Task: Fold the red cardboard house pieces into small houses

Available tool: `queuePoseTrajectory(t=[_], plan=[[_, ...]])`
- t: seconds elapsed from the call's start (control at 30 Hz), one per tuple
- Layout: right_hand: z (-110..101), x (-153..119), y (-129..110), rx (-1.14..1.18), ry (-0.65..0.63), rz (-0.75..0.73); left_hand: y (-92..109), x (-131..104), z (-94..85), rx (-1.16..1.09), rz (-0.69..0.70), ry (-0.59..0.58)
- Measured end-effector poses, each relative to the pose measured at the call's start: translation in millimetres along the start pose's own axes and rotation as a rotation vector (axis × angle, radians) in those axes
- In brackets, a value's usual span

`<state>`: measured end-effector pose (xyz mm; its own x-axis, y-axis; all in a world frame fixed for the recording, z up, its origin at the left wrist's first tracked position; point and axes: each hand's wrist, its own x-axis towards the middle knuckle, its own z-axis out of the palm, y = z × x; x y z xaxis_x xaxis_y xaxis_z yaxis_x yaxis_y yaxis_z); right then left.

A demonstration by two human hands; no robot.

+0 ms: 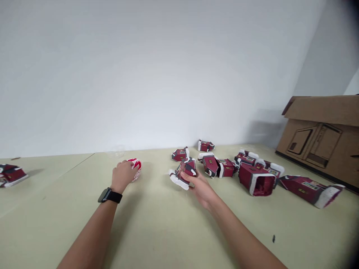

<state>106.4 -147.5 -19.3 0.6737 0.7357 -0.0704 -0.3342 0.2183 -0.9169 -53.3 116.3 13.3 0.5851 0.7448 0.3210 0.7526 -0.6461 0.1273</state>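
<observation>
My left hand point(123, 175), with a dark watch on its wrist, is closed over a ball of red and white yarn or string point(137, 165). The hand hides part of the ball. In my right hand point(199, 186) is a small maroon toy house point(185, 171) with dark trim and a white, snow-like edge. It is tilted, and my thumb lies on its wall. Just behind it lies another small maroon house point(180, 154), and a pair of maroon houses point(211, 165) rests to the right of my hand.
Several more maroon houses lie on their sides at the right, one with an open hollow end point(263, 185). Another house point(12, 174) lies at the far left. A cardboard box point(322, 138) stands at the right on the pale table point(157, 239). A white wall point(157, 74) rises behind.
</observation>
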Motion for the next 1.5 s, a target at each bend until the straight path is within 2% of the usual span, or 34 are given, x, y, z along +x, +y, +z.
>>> queuePoseTrajectory(t=[0.17, 0.47, 0.53, 0.63, 0.7, 0.83, 0.93, 1.07, 1.3, 1.4, 1.5], plan=[[1.6, -2.3, -4.6, 0.005, 0.007, 0.012, 4.4, 0.0, 9.5, -0.045, -0.061, 0.035], [1.2, -3.6, -5.6, 0.002, -0.011, 0.022, 7.4, -0.5, 17.5, -0.138, -0.051, 0.122], [0.1, -2.9, -4.6, 0.010, -0.010, 0.014, 7.9, 1.8, 16.8, -0.179, -0.048, 0.177], [-1.3, -1.8, -3.1, 0.019, -0.016, 0.008, 15.9, 1.0, 11.9, -0.327, 0.055, 0.277], [-1.7, -1.5, -2.6, 0.015, -0.023, 0.020, 29.0, -6.0, 8.5, -0.406, 0.183, 0.284], [-0.4, -3.2, -4.3, -0.006, -0.031, 0.053, 67.4, -35.0, 6.4, -0.491, 0.536, 0.128], [1.5, -6.3, -6.1, -0.029, -0.084, 0.069, 90.7, -56.8, 6.0, -0.591, 0.636, 0.036], [2.9, -9.0, -5.9, -0.047, -0.200, 0.094, 103.3, -69.2, 6.2, -0.819, 0.549, -0.010], [0.5, -10.7, -3.6, -0.047, -0.289, 0.122, 108.2, -69.4, 9.8, -1.189, 0.272, -0.045], [1.3, -13.7, -4.9, -0.056, -0.348, 0.123, 107.9, -69.1, 9.9, -1.215, 0.267, 0.010], [2.9, -16.3, -7.3, -0.047, -0.370, 0.145, 105.9, -68.3, 10.1, -1.139, 0.355, 0.082]])
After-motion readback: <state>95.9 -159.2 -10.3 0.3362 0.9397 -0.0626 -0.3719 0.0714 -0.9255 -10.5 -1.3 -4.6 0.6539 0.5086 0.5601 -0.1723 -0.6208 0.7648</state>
